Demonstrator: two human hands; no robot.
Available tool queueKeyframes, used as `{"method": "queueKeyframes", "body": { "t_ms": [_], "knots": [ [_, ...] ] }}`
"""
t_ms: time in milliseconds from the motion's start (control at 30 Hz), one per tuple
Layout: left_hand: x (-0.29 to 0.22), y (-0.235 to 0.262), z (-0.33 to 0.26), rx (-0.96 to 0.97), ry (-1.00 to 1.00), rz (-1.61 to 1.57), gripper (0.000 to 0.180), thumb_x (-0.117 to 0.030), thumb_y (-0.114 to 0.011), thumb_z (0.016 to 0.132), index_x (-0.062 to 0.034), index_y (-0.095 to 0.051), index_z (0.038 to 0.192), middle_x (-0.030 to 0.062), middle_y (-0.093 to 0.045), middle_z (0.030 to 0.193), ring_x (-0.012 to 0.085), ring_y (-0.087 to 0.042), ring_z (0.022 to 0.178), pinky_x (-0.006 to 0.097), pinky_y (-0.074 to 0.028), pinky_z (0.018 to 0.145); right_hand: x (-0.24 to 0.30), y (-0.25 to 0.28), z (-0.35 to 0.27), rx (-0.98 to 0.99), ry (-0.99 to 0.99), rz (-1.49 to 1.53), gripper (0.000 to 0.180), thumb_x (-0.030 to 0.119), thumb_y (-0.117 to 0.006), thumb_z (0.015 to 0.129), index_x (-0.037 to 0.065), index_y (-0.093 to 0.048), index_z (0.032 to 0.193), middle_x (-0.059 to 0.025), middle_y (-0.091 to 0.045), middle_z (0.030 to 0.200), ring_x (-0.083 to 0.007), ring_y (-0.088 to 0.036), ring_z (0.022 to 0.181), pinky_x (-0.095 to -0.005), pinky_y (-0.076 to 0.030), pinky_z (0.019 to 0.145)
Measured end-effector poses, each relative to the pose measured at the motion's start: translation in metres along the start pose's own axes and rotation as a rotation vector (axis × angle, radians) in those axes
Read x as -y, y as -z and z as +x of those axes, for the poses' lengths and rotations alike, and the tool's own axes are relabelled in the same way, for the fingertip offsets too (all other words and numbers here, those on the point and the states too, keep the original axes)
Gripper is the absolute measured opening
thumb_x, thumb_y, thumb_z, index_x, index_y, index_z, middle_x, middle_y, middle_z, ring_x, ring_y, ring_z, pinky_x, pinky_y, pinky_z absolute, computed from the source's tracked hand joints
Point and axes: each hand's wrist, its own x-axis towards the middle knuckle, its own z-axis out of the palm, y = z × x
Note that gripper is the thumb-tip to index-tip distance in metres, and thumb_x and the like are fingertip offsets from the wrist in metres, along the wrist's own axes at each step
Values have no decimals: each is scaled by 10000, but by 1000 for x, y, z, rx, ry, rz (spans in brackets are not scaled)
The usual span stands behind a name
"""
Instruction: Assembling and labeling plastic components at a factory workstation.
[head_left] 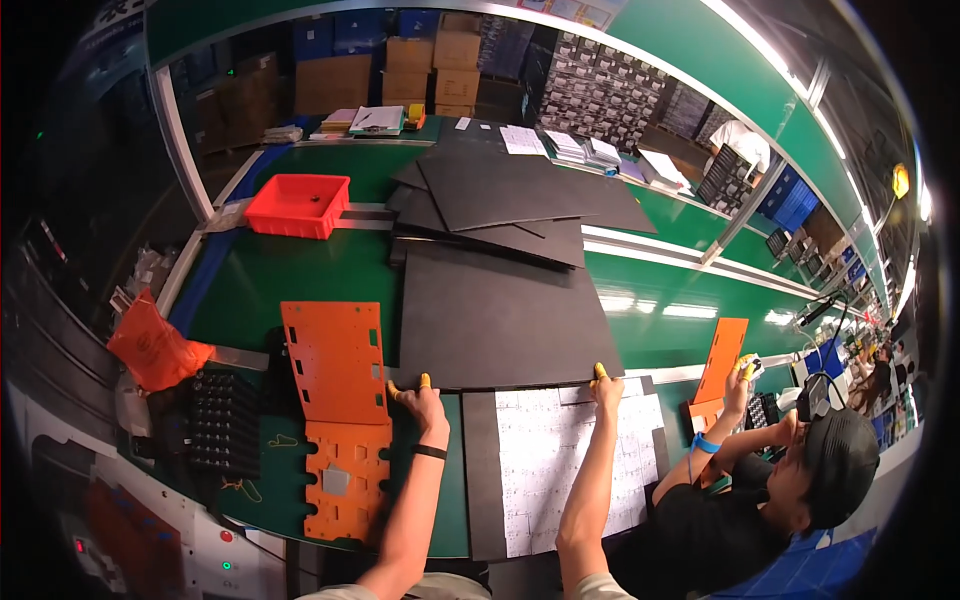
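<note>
A large black sheet point(502, 318) lies flat in front of me, its near edge running between my two hands. My left hand point(422, 402), with yellow coverings on its fingertips and a black band on the wrist, pinches the near left corner. Yellow also covers the fingertips of my right hand point(606, 388), which grips the same edge near the right corner. Under and nearer than that edge lies a white printed sheet point(545, 470) on a dark board point(484, 480). Beyond the held sheet, more black sheets point(500, 190) are piled askew.
Left of my left arm stand an orange slotted panel point(335, 360) and a notched orange piece point(345, 470). A black ribbed stack point(222, 425), an orange bag point(155, 345) and a red bin point(298, 205) are farther left. A co-worker point(740, 510) sits close at right, beside another orange panel point(722, 355).
</note>
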Motion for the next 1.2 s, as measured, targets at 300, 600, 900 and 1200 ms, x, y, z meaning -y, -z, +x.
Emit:
{"method": "queueKeyframes", "body": {
  "t_ms": [300, 600, 900, 1200],
  "knots": [
    [-5, -3, 7, 97, -576, 759, 766, 77, -476, 907, 27, -56, 1545, 319, 11, 1602, 436, 49, 1504, 478, -46, 1229, -19, -18, -29, -14, 163, 338, 147, 71, -678, 925, -49, -601, 963, -63, -599, 652, -116, -527, 515, -287, -377, 435],
    [13, 13, 30, -223, -727, 1266, 807, -460, -577, 948, 70, -291, 1485, 364, -272, 1519, 506, -218, 1411, 622, -172, 1119, 17, -30, -61, -128, 220, -576, 353, 195, -711, 895, -115, -579, 1001, -168, -653, 788, -288, -588, 666, -416, -484, 668],
    [8, 15, 9, -100, -591, 1453, 1056, -578, -602, 879, 94, -118, 1534, 360, -125, 1576, 490, -56, 1485, 605, 25, 1184, 12, -31, -73, -304, 277, -933, 393, 291, -754, 843, -59, -607, 943, -266, -680, 914, -472, -646, 899, -533, -494, 777],
    [2, 19, 0, 50, -663, 1490, 1274, -687, -697, 740, 86, -80, 1543, 347, -45, 1594, 468, -12, 1496, 606, 57, 1180, 28, -26, -77, -373, 331, -988, 458, 323, -843, 753, -48, -601, 871, -252, -681, 827, -460, -659, 827, -526, -494, 715]
  ]
}}
